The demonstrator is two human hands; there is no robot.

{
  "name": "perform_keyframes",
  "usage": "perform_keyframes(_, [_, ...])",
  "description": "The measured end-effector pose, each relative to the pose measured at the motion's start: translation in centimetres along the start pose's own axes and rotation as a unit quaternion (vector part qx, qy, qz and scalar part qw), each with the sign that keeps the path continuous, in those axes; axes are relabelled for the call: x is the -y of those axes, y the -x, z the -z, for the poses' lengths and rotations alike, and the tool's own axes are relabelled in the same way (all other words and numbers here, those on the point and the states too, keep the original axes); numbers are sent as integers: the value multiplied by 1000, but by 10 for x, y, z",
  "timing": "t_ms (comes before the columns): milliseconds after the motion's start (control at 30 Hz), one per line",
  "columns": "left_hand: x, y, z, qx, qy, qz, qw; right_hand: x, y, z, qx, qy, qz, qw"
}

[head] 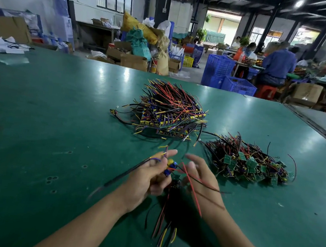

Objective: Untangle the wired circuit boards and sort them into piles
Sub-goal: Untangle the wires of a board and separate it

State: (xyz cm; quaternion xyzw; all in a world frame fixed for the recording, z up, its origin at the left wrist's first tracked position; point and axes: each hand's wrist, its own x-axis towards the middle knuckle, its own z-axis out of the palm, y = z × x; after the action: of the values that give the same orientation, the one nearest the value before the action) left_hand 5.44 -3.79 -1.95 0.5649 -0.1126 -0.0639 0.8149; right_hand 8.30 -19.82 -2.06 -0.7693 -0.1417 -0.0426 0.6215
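Glossy green tabletop [58,112], left hand [146,179] around tangled wired board [170,167], right hand [202,179] grip unclear

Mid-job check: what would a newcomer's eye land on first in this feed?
First, the big heap of red, black and yellow wired boards at the middle of the green table, with a smaller heap showing green boards to its right. Nearer the camera, the left hand grips a wired board; the right hand beside it is too blurred to judge its hold.
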Motion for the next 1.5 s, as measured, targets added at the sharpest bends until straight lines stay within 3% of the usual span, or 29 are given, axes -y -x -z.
perform_keyframes(133, [0, 3, 0, -3, -21, 36, 999, 8, 5, 6, 100, -99, -105, 984])
perform_keyframes(300, [2, 4, 1, -8, -59, 61, 996, 6, 9, 5, 206, -95, -95, 969])
perform_keyframes(700, [0, 2, -8, 10, -156, 5, 988, 8, 9, 4, 170, -95, -43, 980])
perform_keyframes(867, [-4, 4, -8, 32, -142, 42, 988, 7, 9, 5, 186, -117, -53, 974])
perform_keyframes(1100, [-3, 7, -14, 39, -101, 15, 994, 12, 11, 6, 224, -83, -75, 968])
perform_keyframes(1500, [-1, 6, -11, 58, -86, 72, 992, 13, 14, 8, 266, -184, -128, 937])
